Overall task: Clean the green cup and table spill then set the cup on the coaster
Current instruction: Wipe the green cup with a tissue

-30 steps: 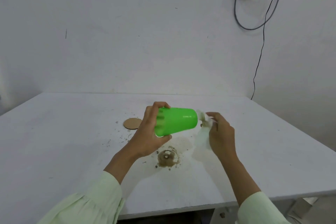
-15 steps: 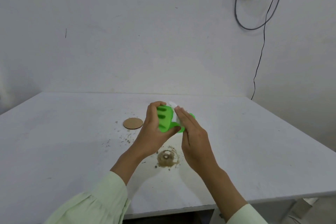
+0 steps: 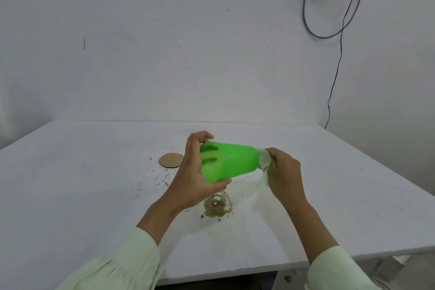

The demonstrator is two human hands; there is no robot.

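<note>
I had the green cup (image 3: 229, 162) held on its side in my left hand (image 3: 195, 175), long axis running rightward toward my right hand (image 3: 281, 173), which pinched a tissue (image 3: 263, 160) at the cup's narrow end. The spill (image 3: 216, 206) lay below that grip — the coaster (image 3: 170, 160) just left, with open tabletop (image 3: 329, 183) all round.

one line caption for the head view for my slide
Left hand holds green cup sideways; right hand presses tissue to its base, above table spill.
</note>
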